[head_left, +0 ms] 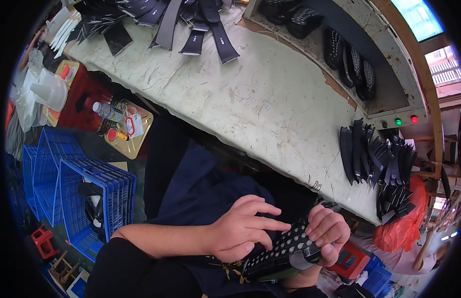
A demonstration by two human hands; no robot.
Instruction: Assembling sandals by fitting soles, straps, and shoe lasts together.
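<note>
Over my lap, my right hand (pixel 331 229) grips a black shoe upper (pixel 279 254) by one end, fingers curled over its edge and thumb on the side. Rows of pale round dots cover the upper, a smooth grey-black band crosses it near my right thumb, and a green patch shows underneath. My left hand (pixel 238 229) is spread above the other side of it. A left fingertip reaches to the dotted surface, and the hand holds nothing. The palm of my right hand is hidden behind the upper.
A worn pale worktable (pixel 240 94) runs across the front, with black strips (pixel 210 35) piled far left and more strips (pixel 369 154) at right. A metal cabinet (pixel 399 74) holds dotted shoes (pixel 347 59). Blue crates (pixel 99 198) stand left; a red bag (pixel 407 218) hangs right.
</note>
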